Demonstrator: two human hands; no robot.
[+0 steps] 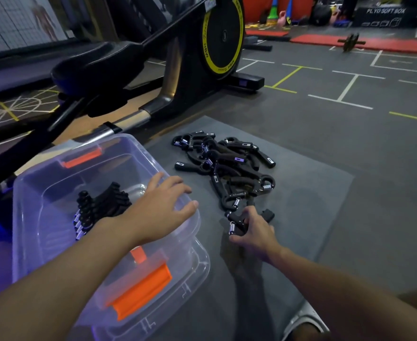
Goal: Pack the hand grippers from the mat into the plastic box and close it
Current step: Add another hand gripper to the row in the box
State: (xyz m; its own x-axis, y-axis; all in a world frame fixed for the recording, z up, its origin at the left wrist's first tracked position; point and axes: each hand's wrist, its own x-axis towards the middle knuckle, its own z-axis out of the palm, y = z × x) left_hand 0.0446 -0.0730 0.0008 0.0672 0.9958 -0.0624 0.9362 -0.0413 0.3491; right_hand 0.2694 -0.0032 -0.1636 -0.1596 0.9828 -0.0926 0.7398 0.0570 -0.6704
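Note:
A clear plastic box [30, 193] with orange latches stands open on the floor at the left. Several black hand grippers [99, 205] lie stacked inside it. My left hand [163, 207] hovers over the box's right rim with fingers spread and nothing in it. On the grey mat [313, 193] to the right lies a pile of black hand grippers [227, 163]. My right hand [254, 232] grips one hand gripper [237, 221] at the near end of the pile, just above the mat.
The clear lid [197, 274] lies under the box, sticking out at its near right. A black exercise machine [153, 57] stands right behind the box and mat. An ab wheel [351, 41] and red mats sit far back. My shoe [303, 326] is at the bottom edge.

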